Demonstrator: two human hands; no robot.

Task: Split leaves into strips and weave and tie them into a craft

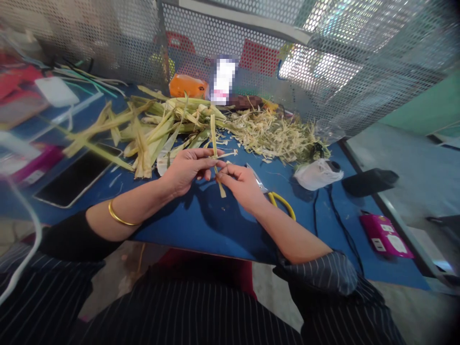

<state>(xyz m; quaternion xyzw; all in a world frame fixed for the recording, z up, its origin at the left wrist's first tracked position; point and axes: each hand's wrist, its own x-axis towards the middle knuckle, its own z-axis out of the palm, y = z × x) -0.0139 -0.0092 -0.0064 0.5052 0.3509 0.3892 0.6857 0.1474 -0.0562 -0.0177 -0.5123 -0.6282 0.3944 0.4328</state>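
Between my two hands are pale plant strips, which look like dried corn husk and cross each other near my fingertips. My left hand pinches them from the left, thumb and index finger together. My right hand pinches them from the right, and one strip end hangs below its fingers. Just right of my right hand lies a pair of scissors with yellow handles, its blades partly hidden behind the hand. Beyond my hands a heap of long husk leaves spreads across the blue table.
A pile of shredded husk lies at the back right. A black phone is at left, an orange packet at the back. A white-wrapped roll, black cables and a magenta packet sit at right. A perforated metal screen bounds the back.
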